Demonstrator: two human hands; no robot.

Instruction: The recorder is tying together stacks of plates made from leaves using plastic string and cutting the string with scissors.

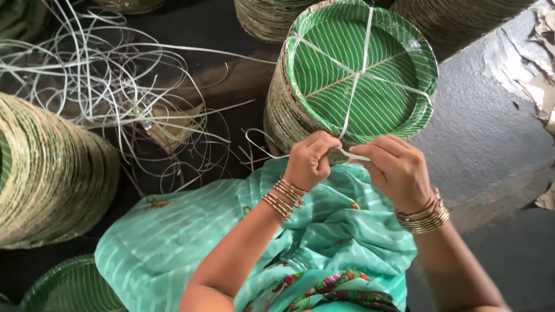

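Both hands work at the near edge of the bundle: left hand (pixel 311 159) pinched closed on the white plastic strap (pixel 354 91), right hand (pixel 396 167) also closed on the strap's other end, the two almost touching, so the strap stays taut between them. The strap crosses the top plate in several lines meeting near its middle, holding the pile together. The stack of green leaf-print plates (pixel 361 69) stands tilted toward the person, lower rim against the lap, probably so the hands can reach the strap ends at its edge. Whether a knot is already formed under the fingers is hard to tell, they cover it. Gold bangles (pixel 284 196) on both wrists. Below the hands, teal striped cloth (pixel 191 242) over the lap. Left of the stack, loose white strap lengths (pixel 110 86) lie tangled on the dark floor (pixel 497 254). Another large bundle of plates (pixel 49 173) lies on its side at far left, more stacks at the top edge, paper scraps (pixel 540 86) far right.
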